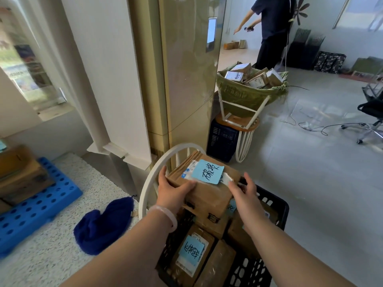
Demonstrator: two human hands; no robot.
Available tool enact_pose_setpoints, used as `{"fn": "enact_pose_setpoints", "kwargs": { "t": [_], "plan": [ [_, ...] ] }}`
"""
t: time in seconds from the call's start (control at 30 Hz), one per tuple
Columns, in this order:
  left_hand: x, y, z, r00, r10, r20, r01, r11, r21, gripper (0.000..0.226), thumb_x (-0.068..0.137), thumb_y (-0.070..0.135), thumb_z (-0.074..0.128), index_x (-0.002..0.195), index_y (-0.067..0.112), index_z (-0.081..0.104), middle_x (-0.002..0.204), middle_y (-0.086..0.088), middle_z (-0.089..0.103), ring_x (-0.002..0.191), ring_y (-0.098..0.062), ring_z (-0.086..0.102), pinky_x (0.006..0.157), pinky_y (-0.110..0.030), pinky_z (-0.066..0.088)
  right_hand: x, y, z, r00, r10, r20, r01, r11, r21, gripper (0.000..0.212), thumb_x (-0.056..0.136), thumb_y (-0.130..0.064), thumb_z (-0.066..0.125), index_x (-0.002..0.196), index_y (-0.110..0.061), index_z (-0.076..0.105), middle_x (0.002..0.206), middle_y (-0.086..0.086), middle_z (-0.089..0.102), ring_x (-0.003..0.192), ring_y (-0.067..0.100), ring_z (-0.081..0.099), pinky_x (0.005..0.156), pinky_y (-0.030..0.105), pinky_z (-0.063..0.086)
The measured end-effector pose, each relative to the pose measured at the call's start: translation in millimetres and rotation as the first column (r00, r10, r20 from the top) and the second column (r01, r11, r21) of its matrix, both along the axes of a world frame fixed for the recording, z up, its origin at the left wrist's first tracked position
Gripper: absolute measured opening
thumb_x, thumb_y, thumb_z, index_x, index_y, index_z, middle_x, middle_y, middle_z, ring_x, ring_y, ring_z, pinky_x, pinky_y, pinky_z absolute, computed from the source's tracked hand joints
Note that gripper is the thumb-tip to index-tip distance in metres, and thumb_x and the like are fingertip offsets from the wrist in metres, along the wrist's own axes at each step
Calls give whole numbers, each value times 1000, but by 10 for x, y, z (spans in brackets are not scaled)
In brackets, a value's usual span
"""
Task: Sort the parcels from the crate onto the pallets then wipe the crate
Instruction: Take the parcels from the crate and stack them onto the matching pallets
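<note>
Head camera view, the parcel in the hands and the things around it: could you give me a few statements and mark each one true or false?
1. The left hand and the right hand both hold the blue-labelled parcel. True.
2. The black crate is empty. False: other parcels lie in it.
3. The dark blue cloth lies inside the crate. False: it lies on the speckled surface left of the crate.
4. The blue pallet bears brown boxes. True.
5. The pale bracelet sits on the right wrist. False: it is on the left wrist.
</note>
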State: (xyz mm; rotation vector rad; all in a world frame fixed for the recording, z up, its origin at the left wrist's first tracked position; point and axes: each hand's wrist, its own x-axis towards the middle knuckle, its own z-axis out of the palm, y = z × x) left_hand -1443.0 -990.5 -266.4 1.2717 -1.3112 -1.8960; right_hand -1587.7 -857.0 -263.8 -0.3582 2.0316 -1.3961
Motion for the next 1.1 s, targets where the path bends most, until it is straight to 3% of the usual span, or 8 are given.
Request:
{"fn": "enact_pose_setpoints", "kwargs": {
  "t": [0.13,0.23,0.33,0.43,0.6,0.73,0.83,1.1],
  "plan": [
    [289,-152,60,984,-170,-48,168,985,-41,107,69,15,87,149,44,21,127,-2,57,107,-26,64,83,-46,60,-69,-153,172,973,144,-182,-132,988,74,55,95,-54,50,146,-44,33,151,-2,41,134,24,42,105,51,40],
    [547,-214,107,970,-235,-60,228,968,-109,97,76,6,80,147,40,24,123,3,56,110,-20,62,79,-36,59,85,-335,259,920,366,-137,-350,928,128,56,95,-47,55,146,-46,33,138,-8,52,114,12,55,96,42,47],
    [899,-365,125,991,-101,-88,89,988,-129,97,78,9,80,149,43,24,139,0,48,122,-23,54,96,-46,54,403,-532,276,849,521,-85,-501,846,181,66,95,-36,60,148,-51,24,125,-13,57,100,4,60,74,25,50],
    [1306,-525,110,997,44,56,-25,951,-307,86,78,36,78,143,59,26,158,2,23,143,-25,31,112,-52,39,859,-795,265,825,558,-92,-545,827,136,71,95,-31,62,142,-62,18,117,-17,61,100,3,62,76,25,53],
    [2100,-583,131,951,125,283,30,874,-484,49,99,36,54,139,53,33,164,9,-3,151,-15,5,113,-23,16,1754,-1261,256,761,639,-113,-633,770,87,64,97,-22,60,145,-51,31,121,-11,61,99,6,64,75,23,55],
    [2979,-692,188,874,162,458,67,893,-445,89,76,51,77,147,50,24,161,10,-20,151,-20,-4,120,-37,16,2502,-1577,295,657,736,-161,-733,674,89,61,96,-22,61,139,-54,31,120,-10,60,93,1,63,65,15,54],
    [3597,-768,195,843,195,501,54,896,-440,104,65,49,86,147,51,21,159,9,-26,151,-22,-5,121,-40,15,3057,-1801,246,603,779,-172,-778,622,88,62,95,-22,62,139,-56,33,124,-11,59,101,4,62,78,21,56],
    [4913,-944,-11,813,365,454,-134,875,-465,85,73,43,83,141,48,31,151,2,19,138,-20,29,113,-32,32,4380,-2228,46,527,837,-146,-831,543,120,63,98,-23,58,148,-48,29,132,-9,51,92,1,53,66,16,50]
  ]
}}
